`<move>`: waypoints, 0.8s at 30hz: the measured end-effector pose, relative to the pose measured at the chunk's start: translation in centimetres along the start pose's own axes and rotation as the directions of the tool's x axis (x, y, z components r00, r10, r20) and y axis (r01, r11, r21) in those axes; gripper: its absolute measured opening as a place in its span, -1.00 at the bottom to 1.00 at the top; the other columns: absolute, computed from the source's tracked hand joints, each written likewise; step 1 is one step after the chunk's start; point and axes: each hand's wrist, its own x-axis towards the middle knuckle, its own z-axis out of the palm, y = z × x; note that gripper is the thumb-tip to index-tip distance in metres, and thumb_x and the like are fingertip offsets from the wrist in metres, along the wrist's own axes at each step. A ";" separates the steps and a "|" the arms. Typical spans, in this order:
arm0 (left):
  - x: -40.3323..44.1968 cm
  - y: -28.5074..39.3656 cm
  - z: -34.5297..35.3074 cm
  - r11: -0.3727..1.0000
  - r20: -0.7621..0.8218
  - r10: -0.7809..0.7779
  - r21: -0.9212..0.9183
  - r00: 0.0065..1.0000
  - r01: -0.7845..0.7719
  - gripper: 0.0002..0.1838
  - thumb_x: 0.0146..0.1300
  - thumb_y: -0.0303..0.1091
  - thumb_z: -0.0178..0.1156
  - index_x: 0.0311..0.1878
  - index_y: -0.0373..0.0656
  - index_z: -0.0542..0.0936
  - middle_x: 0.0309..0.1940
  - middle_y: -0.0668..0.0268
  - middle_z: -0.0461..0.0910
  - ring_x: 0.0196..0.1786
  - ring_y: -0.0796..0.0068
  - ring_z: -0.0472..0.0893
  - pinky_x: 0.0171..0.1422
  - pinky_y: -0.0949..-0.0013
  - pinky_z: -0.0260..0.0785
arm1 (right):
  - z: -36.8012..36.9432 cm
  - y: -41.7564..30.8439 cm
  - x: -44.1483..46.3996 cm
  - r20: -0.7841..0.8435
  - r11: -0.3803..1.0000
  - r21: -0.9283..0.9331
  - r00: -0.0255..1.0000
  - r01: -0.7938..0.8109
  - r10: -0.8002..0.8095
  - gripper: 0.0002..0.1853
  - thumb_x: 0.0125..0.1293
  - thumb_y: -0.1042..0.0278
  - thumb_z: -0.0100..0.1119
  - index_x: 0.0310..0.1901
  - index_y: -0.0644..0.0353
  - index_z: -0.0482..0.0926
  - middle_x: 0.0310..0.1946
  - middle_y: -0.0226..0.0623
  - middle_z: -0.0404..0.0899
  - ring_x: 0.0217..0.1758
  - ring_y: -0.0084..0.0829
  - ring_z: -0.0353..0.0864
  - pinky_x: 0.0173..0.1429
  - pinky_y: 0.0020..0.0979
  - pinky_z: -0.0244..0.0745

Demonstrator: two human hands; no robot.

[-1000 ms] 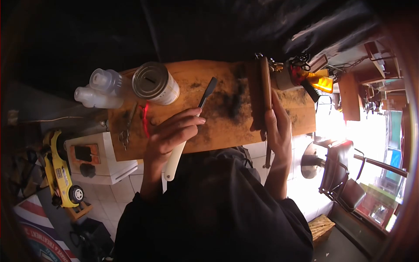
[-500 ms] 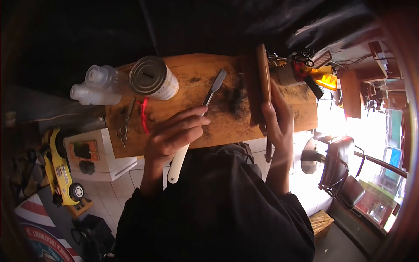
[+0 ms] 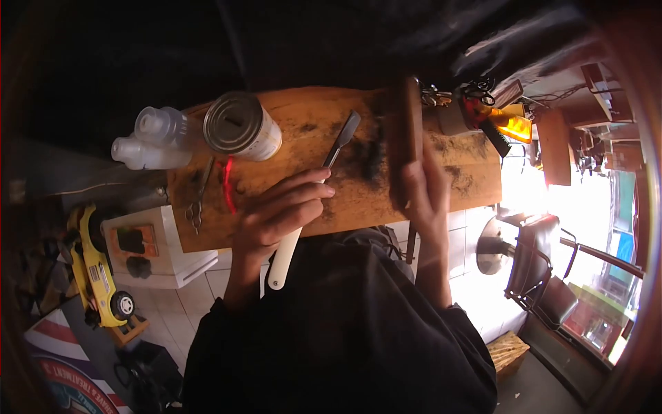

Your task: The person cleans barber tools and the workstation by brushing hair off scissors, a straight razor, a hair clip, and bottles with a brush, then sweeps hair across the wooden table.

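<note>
My left hand (image 3: 279, 214) is closed around a straight razor (image 3: 289, 246) with a white handle; its dark metal blade points up and to the right above the wooden table (image 3: 289, 176). In my right hand (image 3: 429, 192), slightly blurred, is a long brown wooden piece (image 3: 407, 127) held upright on edge, with a dark strip hanging below it. The razor and the wooden piece are apart. Left of the razor stand a tin can (image 3: 241, 127), a red strip (image 3: 228, 185) and a pair of scissors (image 3: 199, 200).
Two translucent bottles (image 3: 155, 141) stand at the table's left end. A holder with an orange tool (image 3: 512, 125), scissors and a black brush (image 3: 495, 138) is at its right end. A yellow toy car (image 3: 100, 272) is lower left, a black chair (image 3: 534, 255) right.
The razor's blade has turned and shifted slightly up and right. My right hand has moved a little left with the wooden piece, which has tilted to show more of its broad side.
</note>
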 end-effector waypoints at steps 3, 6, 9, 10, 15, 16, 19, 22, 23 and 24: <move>0.3 0.2 -0.3 0.998 0.017 -0.030 0.051 0.999 0.029 -0.86 -0.01 -0.62 0.29 -0.35 -0.37 0.55 -0.19 0.04 0.68 0.07 0.01 0.66 0.06 0.13 0.61 | -0.4 1.3 -1.5 0.325 0.922 -0.384 0.942 0.050 0.084 -0.27 0.29 0.16 0.32 0.35 0.41 0.26 -0.33 -0.16 0.60 -0.21 -0.27 0.65 -0.05 -0.31 0.51; -0.4 -1.3 -0.3 1.000 -0.032 0.012 0.009 0.999 -0.012 -0.86 0.00 -0.61 0.28 -0.33 -0.37 0.56 -0.18 0.01 0.67 0.07 0.02 0.65 0.06 0.16 0.60 | -0.4 0.9 -2.2 0.327 0.993 0.005 0.938 -0.121 0.113 -0.44 0.26 0.19 0.25 0.14 0.46 0.37 -0.44 -0.12 0.54 -0.48 -0.27 0.59 -0.33 -0.37 0.50; -1.9 -1.8 0.5 0.966 -0.187 -0.152 -0.238 0.970 0.105 -0.89 0.14 -0.70 0.22 -0.29 -0.34 0.52 -0.18 -0.07 0.65 0.04 0.00 0.65 0.01 0.19 0.61 | -0.8 0.9 -2.5 0.105 0.879 0.433 0.979 -0.201 0.172 -0.50 0.19 0.09 0.25 -0.04 0.36 0.38 -0.55 -0.26 0.37 -0.74 -0.46 0.32 -0.71 -0.49 0.24; -2.2 -1.6 0.7 0.936 -0.231 -0.221 -0.322 0.948 0.139 -0.89 0.18 -0.72 0.21 -0.27 -0.33 0.51 -0.18 -0.09 0.64 0.03 -0.01 0.65 0.01 0.19 0.61 | -0.6 1.0 -2.4 -0.003 0.869 0.470 0.984 -0.154 0.176 -0.44 0.11 -0.02 0.30 -0.08 0.28 0.35 -0.56 -0.35 0.27 -0.80 -0.55 0.18 -0.85 -0.55 0.08; -1.4 -1.0 0.4 0.934 -0.329 -0.236 -0.337 0.915 0.119 -0.85 0.27 -0.72 0.15 -0.25 -0.27 0.43 -0.15 -0.10 0.63 0.05 0.04 0.65 0.11 0.14 0.58 | -1.6 2.0 -2.1 -0.118 0.819 0.566 0.992 0.094 -0.033 -0.86 0.37 0.42 0.04 -0.24 0.30 0.35 -0.68 -0.40 0.18 -0.82 -0.56 0.17 -0.78 -0.53 0.09; -1.5 -1.0 0.6 0.911 -0.360 -0.272 -0.396 0.892 0.118 -0.84 0.27 -0.72 0.16 -0.22 -0.26 0.43 -0.15 -0.10 0.63 0.05 0.05 0.65 0.12 0.13 0.58 | -1.7 2.1 -2.1 -0.103 0.836 0.545 0.995 0.067 -0.012 -0.86 0.36 0.40 0.04 -0.23 0.29 0.35 -0.67 -0.39 0.19 -0.82 -0.55 0.18 -0.78 -0.53 0.08; -1.7 -0.7 1.2 0.818 -0.404 -0.398 -0.563 0.823 0.120 -0.78 0.28 -0.69 0.18 -0.10 -0.21 0.43 -0.13 0.00 0.63 0.05 0.12 0.65 0.21 0.08 0.54 | -1.9 1.8 -2.2 -0.075 0.850 0.526 0.994 -0.024 0.075 -0.84 0.33 0.35 0.05 -0.21 0.26 0.36 -0.63 -0.37 0.24 -0.80 -0.53 0.20 -0.79 -0.54 0.06; -1.9 -0.9 1.3 0.675 -0.396 -0.521 -0.733 0.756 0.082 -0.74 0.31 -0.65 0.16 0.00 -0.18 0.41 -0.12 0.10 0.60 0.06 0.19 0.62 0.24 0.02 0.51 | -1.5 1.2 -2.4 -0.009 0.750 0.651 0.986 -0.120 0.165 -0.80 0.29 0.29 0.05 -0.19 0.22 0.37 -0.58 -0.34 0.28 -0.79 -0.50 0.23 -0.79 -0.55 0.03; -1.9 -0.7 1.4 0.615 -0.371 -0.550 -0.786 0.748 0.062 -0.70 0.35 -0.60 0.14 0.10 -0.15 0.38 -0.10 0.17 0.56 0.07 0.26 0.60 0.24 -0.07 0.51 | -1.8 1.6 -2.4 0.050 0.678 0.721 0.986 -0.145 0.157 -0.79 0.27 0.27 0.05 -0.19 0.21 0.37 -0.57 -0.33 0.29 -0.79 -0.48 0.24 -0.79 -0.55 0.02; -1.8 -0.5 1.3 0.621 -0.363 -0.550 -0.780 0.752 0.077 -0.65 0.38 -0.55 0.12 0.18 -0.11 0.34 -0.11 0.20 0.51 0.09 0.29 0.58 0.23 -0.15 0.52 | -2.1 2.1 -2.3 0.110 0.598 0.783 0.984 -0.173 0.141 -0.78 0.26 0.25 0.05 -0.18 0.20 0.37 -0.55 -0.32 0.31 -0.79 -0.47 0.25 -0.80 -0.55 0.01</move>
